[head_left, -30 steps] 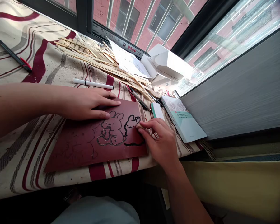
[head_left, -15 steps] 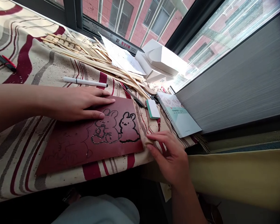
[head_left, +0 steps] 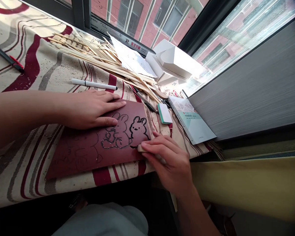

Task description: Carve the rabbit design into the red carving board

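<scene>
A dark red carving block (head_left: 73, 154) lies on the striped cloth, with rabbit outlines drawn on it. The right rabbit (head_left: 137, 129) has a dark, rough-edged outline. My left hand (head_left: 90, 109) rests flat on the block's upper edge, holding nothing. My right hand (head_left: 167, 164) pinches a small pale object (head_left: 141, 148) between thumb and fingers. That object touches the block's lower right part, just below the right rabbit. Its exact kind is hard to tell, since my fingers cover most of it.
A white marker (head_left: 93, 84) and a red-clipped pen (head_left: 7, 57) lie on the cloth (head_left: 19, 157). Beyond the block are wooden strips (head_left: 100, 59), a white box (head_left: 174, 60), a small eraser-like block (head_left: 164, 113) and a book (head_left: 191, 121). A window runs along the far side.
My right hand has moved from the cloth beside the block back onto its lower right part, with the pale object against it. My left hand stays on the block.
</scene>
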Demonstrator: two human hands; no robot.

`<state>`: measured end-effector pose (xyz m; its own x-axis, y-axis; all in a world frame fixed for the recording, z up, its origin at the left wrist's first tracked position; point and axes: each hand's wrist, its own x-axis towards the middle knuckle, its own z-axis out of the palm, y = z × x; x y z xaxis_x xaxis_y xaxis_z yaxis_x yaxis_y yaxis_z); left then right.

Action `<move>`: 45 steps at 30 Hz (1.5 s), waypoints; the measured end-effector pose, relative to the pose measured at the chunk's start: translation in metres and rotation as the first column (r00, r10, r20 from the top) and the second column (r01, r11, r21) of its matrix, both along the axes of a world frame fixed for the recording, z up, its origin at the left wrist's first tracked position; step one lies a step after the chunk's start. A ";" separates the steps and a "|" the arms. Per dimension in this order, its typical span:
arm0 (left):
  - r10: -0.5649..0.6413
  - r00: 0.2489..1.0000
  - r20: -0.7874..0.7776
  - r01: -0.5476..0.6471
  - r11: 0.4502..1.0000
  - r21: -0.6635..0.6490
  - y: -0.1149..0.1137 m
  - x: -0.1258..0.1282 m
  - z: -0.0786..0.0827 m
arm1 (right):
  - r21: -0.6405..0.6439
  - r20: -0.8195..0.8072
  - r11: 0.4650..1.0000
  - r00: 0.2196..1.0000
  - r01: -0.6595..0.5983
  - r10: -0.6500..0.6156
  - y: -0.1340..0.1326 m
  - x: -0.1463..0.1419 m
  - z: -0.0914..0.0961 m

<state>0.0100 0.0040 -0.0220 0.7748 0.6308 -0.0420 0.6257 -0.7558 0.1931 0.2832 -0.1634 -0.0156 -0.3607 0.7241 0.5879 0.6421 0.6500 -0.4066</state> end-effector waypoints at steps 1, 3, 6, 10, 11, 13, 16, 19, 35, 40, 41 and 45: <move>-0.004 1.000 0.015 0.004 1.000 0.009 0.001 0.000 -0.001 | 0.006 0.010 1.000 1.000 -0.011 0.011 0.000 -0.004 0.000; -0.020 0.999 0.050 0.019 0.999 0.027 0.003 -0.002 -0.005 | 0.033 0.055 0.999 0.998 -0.015 0.013 0.001 -0.008 0.001; -0.030 0.997 0.073 0.028 0.999 0.028 0.004 -0.002 -0.006 | 0.049 0.101 0.999 0.995 0.016 -0.021 0.001 -0.004 0.004; -0.006 1.000 0.019 0.006 1.000 0.004 -0.001 0.002 0.002 | 0.069 0.065 0.996 0.996 0.060 -0.065 -0.002 -0.002 0.001; 0.000 1.000 0.006 0.000 1.000 -0.001 -0.003 0.004 0.004 | 0.079 0.060 0.995 0.996 0.060 -0.065 -0.002 -0.005 0.000; 0.007 1.000 -0.001 -0.008 1.000 -0.006 -0.004 0.005 0.006 | 0.087 0.048 0.995 0.997 0.051 -0.056 -0.002 -0.009 -0.003; 0.005 0.999 0.046 -0.004 1.000 -0.010 -0.004 0.005 0.005 | 0.065 0.054 0.996 0.997 0.055 -0.058 -0.002 -0.010 -0.004; 0.008 0.998 0.060 -0.007 1.000 -0.019 -0.004 0.005 0.005 | 0.073 0.035 0.994 0.996 0.078 -0.081 -0.003 -0.010 -0.003; 0.027 0.999 -0.025 -0.028 0.999 -0.035 -0.010 0.011 0.016 | 0.129 0.035 0.979 0.986 0.159 -0.165 -0.010 -0.019 -0.013; 0.017 1.000 -0.011 -0.018 1.000 -0.013 -0.008 0.009 0.013 | 0.165 0.056 0.975 0.986 0.147 -0.159 -0.008 -0.025 -0.013; 0.019 1.000 -0.005 -0.019 1.000 -0.011 -0.007 0.008 0.012 | 0.166 0.065 0.977 0.987 0.137 -0.149 -0.008 -0.025 -0.012; 0.033 0.999 0.031 -0.032 0.999 -0.042 -0.006 0.006 0.010 | 0.175 0.085 0.954 0.962 0.243 -0.260 -0.007 -0.020 -0.013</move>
